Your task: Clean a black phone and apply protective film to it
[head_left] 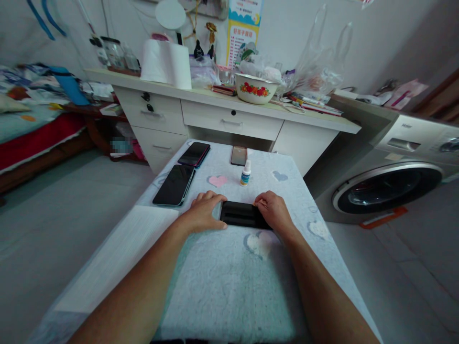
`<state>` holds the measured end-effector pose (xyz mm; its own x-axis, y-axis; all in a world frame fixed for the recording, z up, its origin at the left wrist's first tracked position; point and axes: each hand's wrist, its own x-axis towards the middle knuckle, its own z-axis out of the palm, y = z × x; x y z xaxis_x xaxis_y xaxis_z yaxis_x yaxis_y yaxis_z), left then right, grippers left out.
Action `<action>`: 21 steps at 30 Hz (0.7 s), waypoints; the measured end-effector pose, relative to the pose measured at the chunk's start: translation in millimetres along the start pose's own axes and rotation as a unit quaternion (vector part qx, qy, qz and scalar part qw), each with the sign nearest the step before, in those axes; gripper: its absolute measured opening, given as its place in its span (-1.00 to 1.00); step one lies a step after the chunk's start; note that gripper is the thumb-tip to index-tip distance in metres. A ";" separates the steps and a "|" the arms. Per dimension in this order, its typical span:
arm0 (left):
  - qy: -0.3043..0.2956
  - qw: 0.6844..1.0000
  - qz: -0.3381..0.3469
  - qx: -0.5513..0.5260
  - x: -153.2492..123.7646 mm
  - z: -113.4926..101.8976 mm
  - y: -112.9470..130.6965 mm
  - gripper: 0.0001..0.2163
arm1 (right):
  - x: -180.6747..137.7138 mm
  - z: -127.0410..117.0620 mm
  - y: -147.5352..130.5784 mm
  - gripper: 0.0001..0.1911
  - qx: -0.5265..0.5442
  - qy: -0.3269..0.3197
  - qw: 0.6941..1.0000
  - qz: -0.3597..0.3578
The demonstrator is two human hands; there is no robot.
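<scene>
A smartphone (241, 214) with a dark, shiny screen lies sideways on the cloth-covered table. My left hand (206, 212) spans its left end, thumb on the near edge and fingers at the far edge. Over the phone's right end, my right hand (274, 208) has its fingertips pinched together against the screen. Whatever is in that pinch is too small to make out. Just beyond the phone stands a small white spray bottle (245, 174) with a blue and orange label.
Two dark tablets (174, 185) lie at the table's left edge, one behind the other. Another phone (238, 155) rests at the far end. White paper (118, 253) covers the left side. A white desk (233, 119) stands behind, and a washing machine (390, 167) is at right.
</scene>
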<state>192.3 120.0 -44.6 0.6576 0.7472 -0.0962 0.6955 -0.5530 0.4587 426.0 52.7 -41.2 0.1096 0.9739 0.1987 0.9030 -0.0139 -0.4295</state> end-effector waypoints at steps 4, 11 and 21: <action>0.001 1.000 0.009 0.001 0.0 -0.1 0.0 -0.34 | -4.4 -4.2 -4.7 -0.89 0.029 -0.039 0.998 -0.038; 0.001 1.000 -0.003 0.007 1.0 2.0 -0.6 -0.35 | -16.6 -11.7 -8.0 -0.87 0.110 -0.107 0.985 -0.080; 0.009 1.000 0.001 0.001 0.9 2.1 -1.0 -0.34 | -27.4 -27.7 -15.4 -0.81 0.112 -0.210 0.966 -0.102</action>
<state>192.8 120.5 -47.0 0.6540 0.7524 -0.0790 0.6946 -0.5559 0.4566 420.6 20.0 -15.7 -0.2821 0.9578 -0.0559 0.7702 0.1913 -0.6085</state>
